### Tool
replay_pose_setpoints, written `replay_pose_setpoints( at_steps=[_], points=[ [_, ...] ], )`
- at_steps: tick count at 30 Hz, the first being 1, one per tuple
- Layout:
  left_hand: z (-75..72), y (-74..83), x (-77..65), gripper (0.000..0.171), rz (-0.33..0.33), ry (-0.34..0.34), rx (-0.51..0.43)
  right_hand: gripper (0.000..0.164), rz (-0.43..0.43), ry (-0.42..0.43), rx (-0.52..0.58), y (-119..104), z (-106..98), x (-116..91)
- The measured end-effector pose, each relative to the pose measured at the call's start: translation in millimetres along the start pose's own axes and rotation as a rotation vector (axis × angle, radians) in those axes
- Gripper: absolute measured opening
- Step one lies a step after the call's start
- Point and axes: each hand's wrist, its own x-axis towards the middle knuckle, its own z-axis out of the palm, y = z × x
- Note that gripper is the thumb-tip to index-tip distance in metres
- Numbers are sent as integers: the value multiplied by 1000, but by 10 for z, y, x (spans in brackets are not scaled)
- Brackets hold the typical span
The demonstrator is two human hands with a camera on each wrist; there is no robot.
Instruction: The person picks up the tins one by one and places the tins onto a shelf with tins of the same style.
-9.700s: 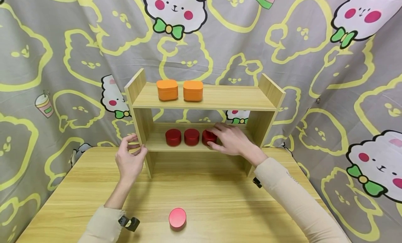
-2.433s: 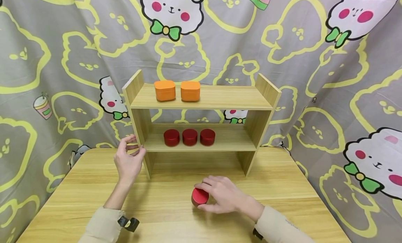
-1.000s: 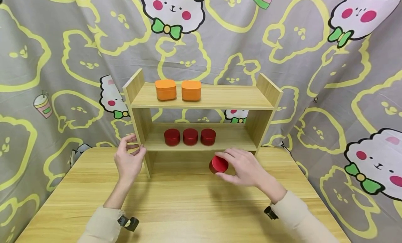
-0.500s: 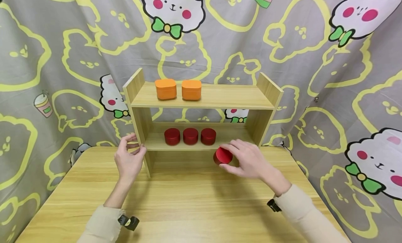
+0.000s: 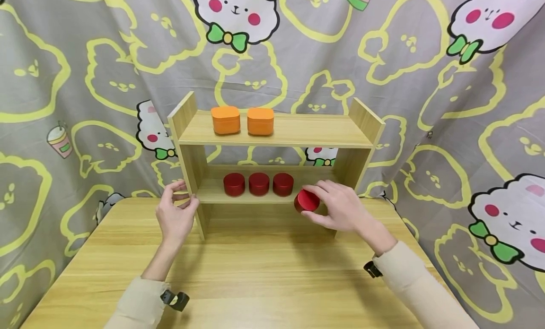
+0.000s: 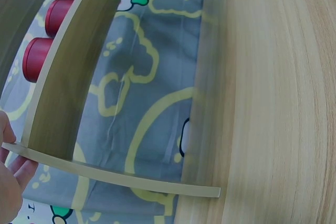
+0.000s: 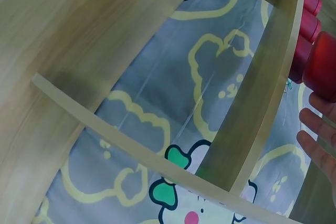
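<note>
My right hand (image 5: 340,207) holds a round red tin (image 5: 307,201) between thumb and fingers, tilted, just in front of the middle board's edge on the right. In the right wrist view that tin (image 7: 321,66) is near the right border, with my fingers close below it. Three similar red tins (image 5: 259,184) stand in a row on the middle board of the wooden shelf (image 5: 317,136). My left hand (image 5: 176,216) grips the shelf's left side panel; in the left wrist view the thumb and fingers lie on either side of that panel (image 6: 105,174).
Two orange rounded boxes (image 5: 260,121) sit on the top board, toward the left. The shelf stands on a wooden table (image 5: 255,277), backed by a patterned curtain (image 5: 298,45). The right side panel (image 5: 355,170) is close to my right hand.
My right hand left the third tin on the shelf, took hold of the red tin from the table's front, and raised it toward the middle board's right. My left hand stayed put.
</note>
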Motion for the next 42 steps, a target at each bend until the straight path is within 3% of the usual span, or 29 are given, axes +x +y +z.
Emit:
replay_pose_setpoints(
  at_steps=[33, 42],
  points=[
    [2, -3, 3, 40, 12, 1, 1, 49, 90, -80, -23, 215, 125, 176],
    [2, 4, 0, 40, 13, 0, 5, 52, 150, -118, -28, 265, 168, 189]
  ],
)
